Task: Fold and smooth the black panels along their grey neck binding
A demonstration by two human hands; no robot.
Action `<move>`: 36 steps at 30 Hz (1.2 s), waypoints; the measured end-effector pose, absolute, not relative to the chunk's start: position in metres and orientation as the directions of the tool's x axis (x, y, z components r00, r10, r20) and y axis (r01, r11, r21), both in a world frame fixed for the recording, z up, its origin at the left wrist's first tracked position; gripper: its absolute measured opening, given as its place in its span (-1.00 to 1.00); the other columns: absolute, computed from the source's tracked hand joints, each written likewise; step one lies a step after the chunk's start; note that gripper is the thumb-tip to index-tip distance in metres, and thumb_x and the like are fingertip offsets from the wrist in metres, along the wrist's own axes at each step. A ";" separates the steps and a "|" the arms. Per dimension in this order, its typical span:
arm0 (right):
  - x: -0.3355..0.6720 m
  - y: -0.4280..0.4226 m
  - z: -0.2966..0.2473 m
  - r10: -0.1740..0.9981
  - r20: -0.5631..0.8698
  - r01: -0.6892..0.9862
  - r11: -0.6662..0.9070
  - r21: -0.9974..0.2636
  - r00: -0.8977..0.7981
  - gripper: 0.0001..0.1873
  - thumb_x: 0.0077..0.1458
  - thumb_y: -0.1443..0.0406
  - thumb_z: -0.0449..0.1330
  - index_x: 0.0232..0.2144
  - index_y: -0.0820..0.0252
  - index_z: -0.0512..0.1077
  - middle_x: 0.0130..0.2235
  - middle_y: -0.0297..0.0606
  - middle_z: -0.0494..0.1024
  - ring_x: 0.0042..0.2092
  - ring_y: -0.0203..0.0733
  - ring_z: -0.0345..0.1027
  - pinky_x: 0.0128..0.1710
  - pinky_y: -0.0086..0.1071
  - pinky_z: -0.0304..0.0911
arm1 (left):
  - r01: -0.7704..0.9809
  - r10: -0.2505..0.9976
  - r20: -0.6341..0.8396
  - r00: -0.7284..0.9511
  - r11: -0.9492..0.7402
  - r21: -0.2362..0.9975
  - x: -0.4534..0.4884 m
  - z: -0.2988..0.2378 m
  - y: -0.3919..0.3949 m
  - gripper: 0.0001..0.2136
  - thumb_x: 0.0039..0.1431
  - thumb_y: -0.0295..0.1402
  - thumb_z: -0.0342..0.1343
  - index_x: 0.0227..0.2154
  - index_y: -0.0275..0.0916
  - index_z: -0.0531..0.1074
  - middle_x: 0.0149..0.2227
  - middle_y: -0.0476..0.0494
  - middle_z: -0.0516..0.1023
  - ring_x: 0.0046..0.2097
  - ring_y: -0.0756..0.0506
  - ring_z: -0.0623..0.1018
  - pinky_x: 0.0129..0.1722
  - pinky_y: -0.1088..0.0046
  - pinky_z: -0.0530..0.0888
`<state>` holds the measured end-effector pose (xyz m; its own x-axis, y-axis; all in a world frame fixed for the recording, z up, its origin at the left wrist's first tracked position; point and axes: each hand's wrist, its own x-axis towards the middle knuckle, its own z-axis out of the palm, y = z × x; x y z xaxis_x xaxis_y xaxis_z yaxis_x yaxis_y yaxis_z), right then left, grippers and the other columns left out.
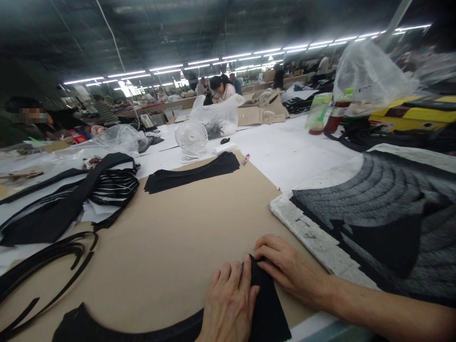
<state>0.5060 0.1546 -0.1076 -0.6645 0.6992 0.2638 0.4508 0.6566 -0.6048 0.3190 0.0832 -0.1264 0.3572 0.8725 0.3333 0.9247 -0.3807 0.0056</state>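
Left hand [230, 304] flat on black fabric piece [265, 308] at near edge of brown paper sheet [171, 237]; right hand [288, 268] fingertips press its top corner. Small white fan [191, 137] beyond far edge.

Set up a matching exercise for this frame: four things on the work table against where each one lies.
Things:
1. small white fan
2. bottle with green cap
3. striped cloth
4. black fabric piece

Places:
A. under the left hand and right hand, at the near edge
B. far right, beside a clear plastic bag
C. at the left side of the tan paper
D. just beyond the far end of the tan paper

Pairs: 1-D, 2-B, 3-C, 4-A.
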 end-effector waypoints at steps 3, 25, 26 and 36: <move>0.505 0.154 -0.107 0.703 0.259 0.456 0.652 -0.605 -0.662 -0.86 0.19 0.47 0.03 -0.27 0.19 0.35 -0.17 -0.18 0.38 -0.11 -0.11 0.24 -0.04 -0.17 0.19 | 0.913 0.854 0.347 0.387 -0.407 -0.018 0.319 -0.124 0.085 -0.57 0.23 -0.33 0.09 0.15 -0.23 0.27 -0.13 -0.10 0.48 -0.19 -0.14 0.42 -0.22 0.28 0.38; 0.506 0.152 -0.102 0.723 0.235 0.472 0.626 -0.621 -0.649 -0.87 0.20 0.43 0.03 -0.24 0.15 0.32 -0.19 -0.21 0.37 -0.12 -0.12 0.26 -0.08 -0.21 0.22 | 0.863 0.974 0.095 0.204 -0.225 0.453 0.306 -0.095 0.104 -0.59 0.25 -0.53 -0.15 0.08 -0.08 0.37 -0.20 -0.12 0.52 -0.16 -0.13 0.51 -0.14 0.33 0.46; 0.507 0.152 -0.102 0.715 0.238 0.460 0.631 -0.624 -0.657 -0.85 0.22 0.43 0.02 -0.20 0.14 0.33 -0.18 -0.21 0.37 -0.11 -0.13 0.27 -0.08 -0.23 0.22 | 0.832 0.981 0.126 0.148 -0.193 0.521 0.301 -0.093 0.102 -0.60 0.27 -0.52 -0.17 0.09 -0.13 0.36 -0.15 -0.14 0.52 -0.11 -0.11 0.51 -0.10 0.36 0.46; 0.505 0.149 -0.094 0.442 0.248 0.389 0.891 -0.235 -0.862 -0.51 0.18 0.47 -0.03 0.13 0.08 0.31 0.02 -0.16 0.45 0.02 -0.12 0.30 0.08 -0.12 0.11 | 0.903 0.842 0.417 0.341 -0.417 0.104 0.285 -0.130 0.042 -0.64 0.17 -0.52 -0.01 0.05 -0.32 0.33 -0.16 -0.19 0.52 -0.18 -0.17 0.49 -0.21 0.31 0.49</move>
